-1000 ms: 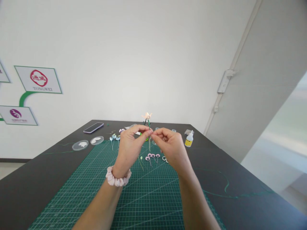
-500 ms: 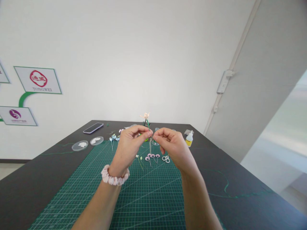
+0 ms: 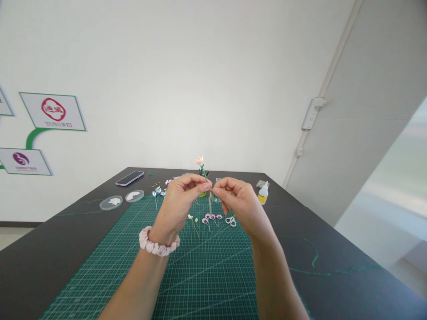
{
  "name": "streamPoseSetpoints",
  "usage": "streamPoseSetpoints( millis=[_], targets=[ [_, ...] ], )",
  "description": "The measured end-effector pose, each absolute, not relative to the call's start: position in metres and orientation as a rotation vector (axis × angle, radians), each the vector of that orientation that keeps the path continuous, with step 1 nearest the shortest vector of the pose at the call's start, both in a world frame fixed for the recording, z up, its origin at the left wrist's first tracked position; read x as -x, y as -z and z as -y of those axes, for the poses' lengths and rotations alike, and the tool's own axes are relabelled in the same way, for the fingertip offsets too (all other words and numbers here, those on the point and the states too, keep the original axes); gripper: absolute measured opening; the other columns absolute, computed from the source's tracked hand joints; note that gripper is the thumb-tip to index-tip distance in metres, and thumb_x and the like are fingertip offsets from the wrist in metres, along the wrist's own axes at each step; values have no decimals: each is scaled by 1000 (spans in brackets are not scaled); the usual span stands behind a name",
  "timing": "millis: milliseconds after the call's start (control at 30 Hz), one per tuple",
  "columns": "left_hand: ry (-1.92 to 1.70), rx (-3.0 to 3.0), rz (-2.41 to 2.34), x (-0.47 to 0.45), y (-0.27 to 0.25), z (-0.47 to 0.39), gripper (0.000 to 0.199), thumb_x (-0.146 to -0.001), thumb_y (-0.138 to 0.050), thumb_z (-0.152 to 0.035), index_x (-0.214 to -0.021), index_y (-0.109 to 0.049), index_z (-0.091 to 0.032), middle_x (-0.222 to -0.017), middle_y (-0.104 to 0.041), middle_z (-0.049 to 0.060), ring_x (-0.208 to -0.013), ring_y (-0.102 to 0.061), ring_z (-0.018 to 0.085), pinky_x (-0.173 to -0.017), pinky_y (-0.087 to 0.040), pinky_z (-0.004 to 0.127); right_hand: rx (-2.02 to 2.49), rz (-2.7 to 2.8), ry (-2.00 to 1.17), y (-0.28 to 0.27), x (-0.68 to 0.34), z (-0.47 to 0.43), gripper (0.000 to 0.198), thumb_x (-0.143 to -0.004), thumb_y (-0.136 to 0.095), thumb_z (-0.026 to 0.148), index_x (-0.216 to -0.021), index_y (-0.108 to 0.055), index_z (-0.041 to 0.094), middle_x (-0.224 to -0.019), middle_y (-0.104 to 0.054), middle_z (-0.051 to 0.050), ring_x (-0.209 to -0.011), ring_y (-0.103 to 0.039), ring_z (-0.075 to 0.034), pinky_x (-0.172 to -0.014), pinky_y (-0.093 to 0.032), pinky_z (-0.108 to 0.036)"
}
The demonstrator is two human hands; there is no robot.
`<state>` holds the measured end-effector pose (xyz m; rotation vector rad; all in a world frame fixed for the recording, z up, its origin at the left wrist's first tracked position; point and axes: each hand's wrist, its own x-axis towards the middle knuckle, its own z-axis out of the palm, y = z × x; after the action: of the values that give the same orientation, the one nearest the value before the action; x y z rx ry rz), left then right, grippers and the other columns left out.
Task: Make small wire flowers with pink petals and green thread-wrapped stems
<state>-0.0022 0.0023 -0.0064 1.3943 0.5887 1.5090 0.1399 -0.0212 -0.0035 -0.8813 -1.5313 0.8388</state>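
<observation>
A pale pink artificial flower (image 3: 199, 160) on a green stem stands upright above my hands, leaning a little left. My left hand (image 3: 187, 193), with a pink scrunchie (image 3: 158, 242) at its wrist, pinches the stem between thumb and index finger. My right hand (image 3: 235, 195) is closed in a pinch just beside the left fingertips; what lies between its fingers is too small to make out. Thin pale stem ends (image 3: 210, 204) hang below the fingertips. Beneath, on the green cutting mat (image 3: 207, 266), lie several pink-purple wired petals (image 3: 212, 217) and a small white flower sprig (image 3: 192, 222).
White-handled scissors (image 3: 231, 221) lie beside the petals. A glue bottle (image 3: 263, 194) stands at right. Two shallow dishes (image 3: 111, 202) with white pieces, blue wired petals (image 3: 157, 192) and a phone (image 3: 130, 178) are at left. Green thread (image 3: 315, 258) trails across the dark table (image 3: 333, 293).
The flower head has tipped slightly to the left and turned as my left fingers shift on the stem. My right hand stays almost in place.
</observation>
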Motion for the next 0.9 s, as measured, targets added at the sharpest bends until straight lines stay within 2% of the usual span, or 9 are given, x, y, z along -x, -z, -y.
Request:
streamPoseSetpoints(
  millis=[233,667,900],
  targets=[
    [-1514,-1413,-598,3,8,-3,8,-61,-79,-23,-65,-72,-22,-68,-70,1,-66,-58,13,-67,-48,28,862,1509,-895,6,-141,19,15,-74,-63,33,-70,-60,19,-52,-47,7,-39,-40,-5,-38,-30,-22],
    [-1470,-1309,-499,3,10,-3,6,-62,-78,-20,-63,-73,-21,-66,-69,-2,-66,-59,10,-69,-47,24,776,1502,-1007,11,-142,16,16,-74,-66,32,-68,-62,18,-57,-51,6,-38,-39,-3,-35,-29,-20],
    [-1458,-1298,-471,3,9,-3,5,-63,-78,-19,-63,-73,-21,-67,-69,-2,-66,-59,9,-68,-47,23,725,1473,-1063,14,-142,15,14,-74,-67,30,-69,-63,18,-56,-51,6,-38,-33,-3,-35,-31,-20]
  ],
)
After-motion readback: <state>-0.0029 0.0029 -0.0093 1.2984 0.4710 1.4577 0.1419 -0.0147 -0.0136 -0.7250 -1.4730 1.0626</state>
